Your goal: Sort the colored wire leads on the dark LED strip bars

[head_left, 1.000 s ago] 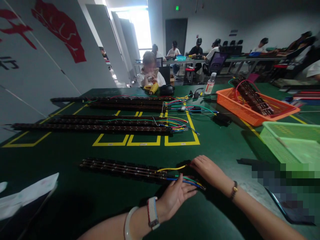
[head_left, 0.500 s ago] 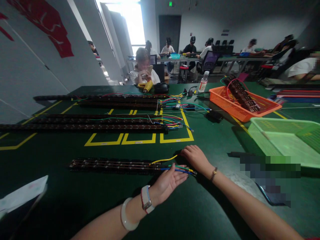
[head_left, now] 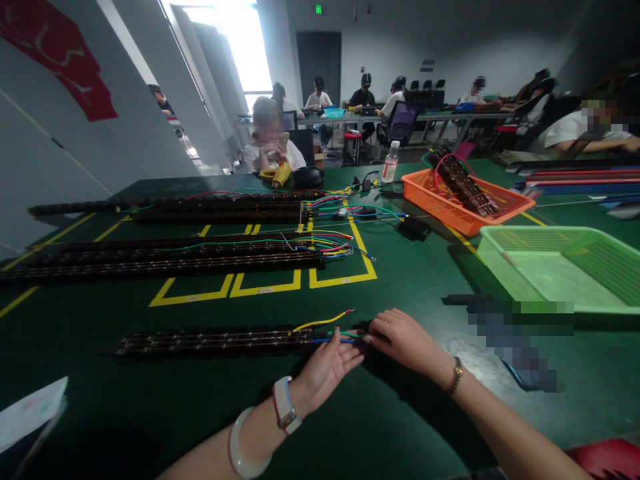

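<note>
A long dark strip (head_left: 210, 343) with rows of shiny joints lies on the green table in front of me. From its right end come a yellow wire (head_left: 320, 325), a green wire (head_left: 351, 335) and a blue wire (head_left: 323, 341). My left hand (head_left: 323, 377) is palm up beside that end, fingers stretched out, with the green and blue wires running across them. The fingers of my right hand (head_left: 407, 343) close on the far ends of these wires, hiding their tips. Free of both hands, the yellow wire points up and to the right.
More dark strips (head_left: 200, 261) with coloured wires lie behind, over yellow tape outlines (head_left: 265, 291). On the right stand an orange basket (head_left: 440, 210) holding another strip and a green basket (head_left: 600, 307). A bottle (head_left: 391, 163) is farther back; a person (head_left: 273, 143) sits across the table.
My right hand has let go of the yellow wire and come down to the ends of the green and blue wires. My left hand keeps its place under them. The view has shifted slightly.
</note>
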Demonstrator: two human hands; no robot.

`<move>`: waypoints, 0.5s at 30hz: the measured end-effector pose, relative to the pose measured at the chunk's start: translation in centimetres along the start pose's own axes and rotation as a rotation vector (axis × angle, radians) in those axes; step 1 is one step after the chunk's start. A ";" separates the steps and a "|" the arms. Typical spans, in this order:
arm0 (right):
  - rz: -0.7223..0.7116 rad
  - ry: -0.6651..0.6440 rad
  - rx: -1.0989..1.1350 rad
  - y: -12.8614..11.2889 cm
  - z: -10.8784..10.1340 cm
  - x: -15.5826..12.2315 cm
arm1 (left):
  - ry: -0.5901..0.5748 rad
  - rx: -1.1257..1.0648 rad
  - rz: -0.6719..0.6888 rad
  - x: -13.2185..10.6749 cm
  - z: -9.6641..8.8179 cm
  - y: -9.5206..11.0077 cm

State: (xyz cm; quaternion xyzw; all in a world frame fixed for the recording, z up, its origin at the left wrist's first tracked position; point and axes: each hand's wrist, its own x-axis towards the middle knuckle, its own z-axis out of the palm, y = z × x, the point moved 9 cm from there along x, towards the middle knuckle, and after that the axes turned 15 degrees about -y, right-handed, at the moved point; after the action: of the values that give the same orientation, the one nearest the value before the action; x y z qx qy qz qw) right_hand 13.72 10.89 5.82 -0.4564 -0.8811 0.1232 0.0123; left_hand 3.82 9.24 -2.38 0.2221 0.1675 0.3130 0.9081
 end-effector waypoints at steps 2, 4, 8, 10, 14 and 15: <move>0.019 -0.035 -0.008 -0.1 0.4 -0.6 | -0.028 0.019 0.000 0.0 0.3 0.1; 0.029 -0.064 -0.018 -0.2 0.8 -1.0 | -0.021 0.026 0.005 -0.1 0.3 0.2; 0.059 -0.078 -0.052 -0.1 0.7 -1.2 | 0.013 0.019 0.004 -0.1 0.3 0.3; 0.087 -0.064 -0.077 0.2 0.3 -1.0 | 0.014 0.021 0.007 -0.1 0.4 0.3; 0.140 -0.020 -0.126 1.0 -0.4 0.0 | 0.043 0.047 0.034 -0.2 0.1 0.3; 0.153 -0.013 -0.137 1.2 -0.5 0.3 | 0.054 0.053 0.040 -0.2 0.0 0.3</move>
State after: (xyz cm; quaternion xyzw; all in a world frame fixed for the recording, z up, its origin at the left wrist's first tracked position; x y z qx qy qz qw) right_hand 14.59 11.93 5.95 -0.5214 -0.8501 0.0660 -0.0342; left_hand 3.45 9.33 -2.22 0.2407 0.1958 0.3324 0.8906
